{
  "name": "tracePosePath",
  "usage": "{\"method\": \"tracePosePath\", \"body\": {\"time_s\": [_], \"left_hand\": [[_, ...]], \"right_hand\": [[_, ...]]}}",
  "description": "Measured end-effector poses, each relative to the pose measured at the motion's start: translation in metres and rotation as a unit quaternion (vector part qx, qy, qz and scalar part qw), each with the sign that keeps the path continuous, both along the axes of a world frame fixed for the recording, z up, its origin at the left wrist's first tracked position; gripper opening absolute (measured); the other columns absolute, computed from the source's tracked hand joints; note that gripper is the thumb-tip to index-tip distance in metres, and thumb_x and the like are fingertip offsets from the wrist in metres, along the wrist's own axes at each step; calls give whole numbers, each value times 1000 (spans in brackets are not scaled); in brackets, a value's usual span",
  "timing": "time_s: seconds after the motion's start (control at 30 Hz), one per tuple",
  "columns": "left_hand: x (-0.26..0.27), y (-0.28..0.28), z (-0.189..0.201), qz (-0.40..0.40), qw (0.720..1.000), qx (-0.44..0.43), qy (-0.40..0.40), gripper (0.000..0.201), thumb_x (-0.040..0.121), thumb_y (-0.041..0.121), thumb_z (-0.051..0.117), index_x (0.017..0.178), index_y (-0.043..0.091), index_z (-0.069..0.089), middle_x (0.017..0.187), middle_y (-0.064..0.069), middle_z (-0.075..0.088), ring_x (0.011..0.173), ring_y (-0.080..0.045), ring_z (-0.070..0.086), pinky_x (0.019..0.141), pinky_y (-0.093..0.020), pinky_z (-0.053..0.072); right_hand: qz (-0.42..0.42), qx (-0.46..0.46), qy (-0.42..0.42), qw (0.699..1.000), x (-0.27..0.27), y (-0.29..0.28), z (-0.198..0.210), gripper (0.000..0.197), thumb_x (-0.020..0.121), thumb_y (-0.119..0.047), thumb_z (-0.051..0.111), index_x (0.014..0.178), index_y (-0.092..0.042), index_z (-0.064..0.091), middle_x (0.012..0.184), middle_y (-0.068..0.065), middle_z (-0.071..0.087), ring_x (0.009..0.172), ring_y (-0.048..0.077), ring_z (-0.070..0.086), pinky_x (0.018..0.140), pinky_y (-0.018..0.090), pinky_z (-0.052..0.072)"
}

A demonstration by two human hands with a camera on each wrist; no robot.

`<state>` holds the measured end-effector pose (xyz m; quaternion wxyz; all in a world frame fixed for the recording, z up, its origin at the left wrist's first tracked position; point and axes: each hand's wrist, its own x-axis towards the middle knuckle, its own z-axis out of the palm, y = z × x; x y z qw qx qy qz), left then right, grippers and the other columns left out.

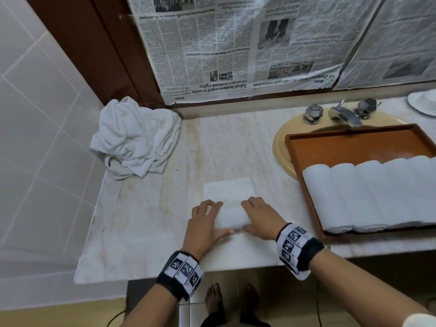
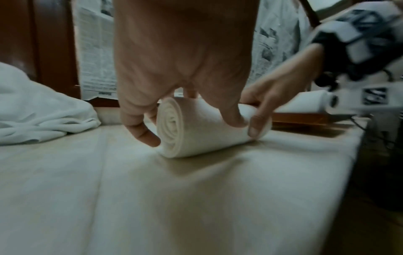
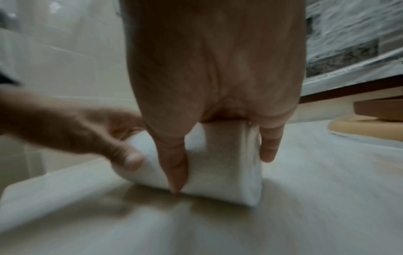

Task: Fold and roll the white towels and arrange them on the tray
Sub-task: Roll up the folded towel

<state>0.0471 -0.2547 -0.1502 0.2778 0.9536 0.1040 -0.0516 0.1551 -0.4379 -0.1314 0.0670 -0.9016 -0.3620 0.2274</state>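
Note:
A white towel lies on the marble counter, its near part wound into a roll and its flat part stretching away from me. My left hand grips the roll's left end, thumb on the near side and fingers curled over the top. My right hand grips the right end the same way. The left wrist view shows the spiral end of the roll under my left hand. In the right wrist view my right hand covers the roll.
A wooden tray sits over the beige sink at the right and holds several rolled towels side by side. A crumpled towel pile lies at the back left. Behind are a faucet, a white dish and taped newspaper.

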Motion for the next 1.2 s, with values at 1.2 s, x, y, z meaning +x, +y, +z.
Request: {"method": "tracePosePath", "body": {"time_s": [1.2], "left_hand": [[21, 4, 24, -41, 987, 26, 153, 96, 81, 59, 69, 155, 39, 13, 155, 3, 24, 132, -28, 37, 105, -46, 40]], "right_hand": [[45, 47, -94, 993, -2, -3, -4, 71, 85, -46, 65, 143, -11, 43, 139, 7, 50, 125, 30, 48, 102, 45, 38]]}}
